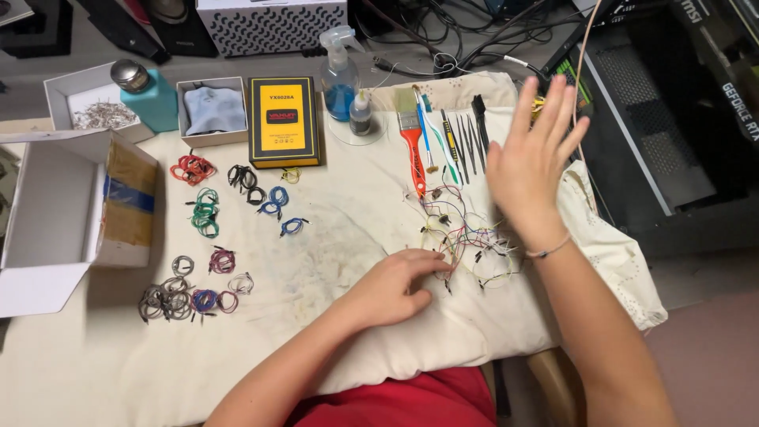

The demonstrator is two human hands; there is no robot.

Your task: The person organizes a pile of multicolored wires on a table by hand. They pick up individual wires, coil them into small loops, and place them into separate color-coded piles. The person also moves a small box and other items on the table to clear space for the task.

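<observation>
Two hands over worktop (332, 229) | left hand (393, 289) loosely curled, fingertips touching tangled wires (466, 233) | right hand (531, 158) raised, fingers spread, empty

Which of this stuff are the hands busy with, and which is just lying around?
In use:
- left hand, fingertips on the loose tangle of wires
- right hand, raised open above the tangle

Lying about:
- coiled wire bundles
- red-handled brush
- spray bottle
- yellow box
- open cardboard box
</observation>
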